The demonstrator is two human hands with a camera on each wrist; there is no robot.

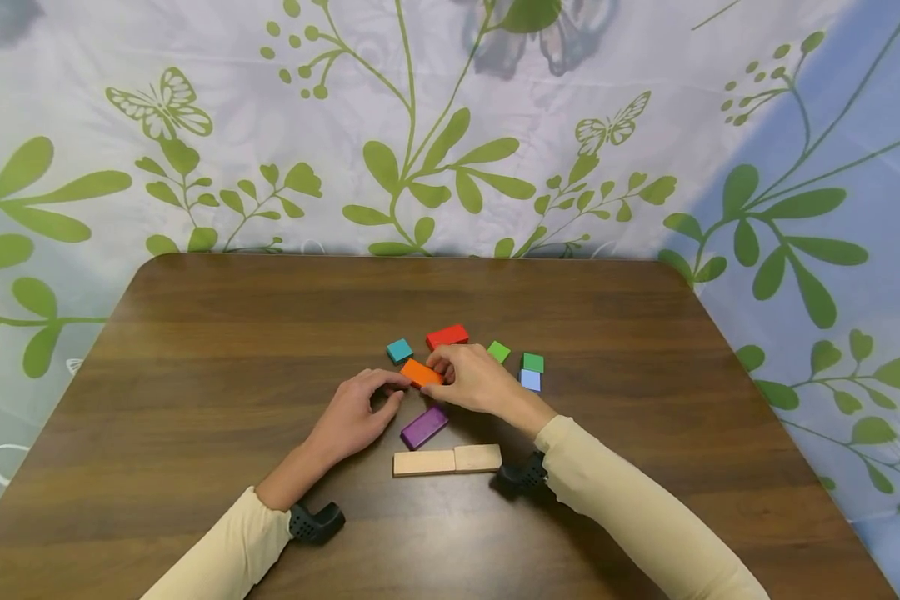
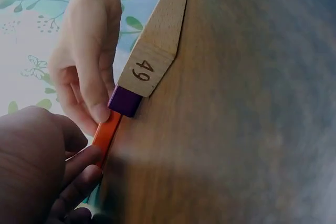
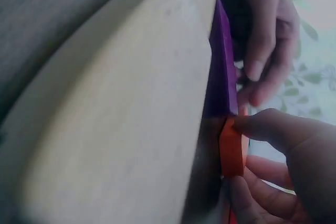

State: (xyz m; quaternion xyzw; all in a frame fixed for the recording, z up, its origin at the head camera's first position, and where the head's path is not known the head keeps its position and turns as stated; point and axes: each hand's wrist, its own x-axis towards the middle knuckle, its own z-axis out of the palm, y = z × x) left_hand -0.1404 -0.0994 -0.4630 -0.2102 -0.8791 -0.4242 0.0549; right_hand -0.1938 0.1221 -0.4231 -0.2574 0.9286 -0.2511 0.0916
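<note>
An orange block [image 1: 422, 373] lies flat on the wooden table [image 1: 195, 375]. My right hand [image 1: 483, 379] pinches it at its right end, with the thumb on the near side and fingers beyond. At its left end, the fingers of my left hand [image 1: 356, 412] touch it, loosely bent. Just below is a purple block [image 1: 423, 427], and behind the orange one sit a teal block [image 1: 400, 350] and a red block [image 1: 447, 336], partly covered by the right hand. In the left wrist view, the orange block [image 2: 106, 132] shows between both hands.
Two plain wooden blocks [image 1: 424, 462] lie end to end nearest me; one bears the number 49. Right of my right hand are a light green block [image 1: 498, 352], a darker green block [image 1: 532, 362] and a light blue block [image 1: 530, 380]. A leaf-patterned cloth [image 1: 270, 125] hangs behind.
</note>
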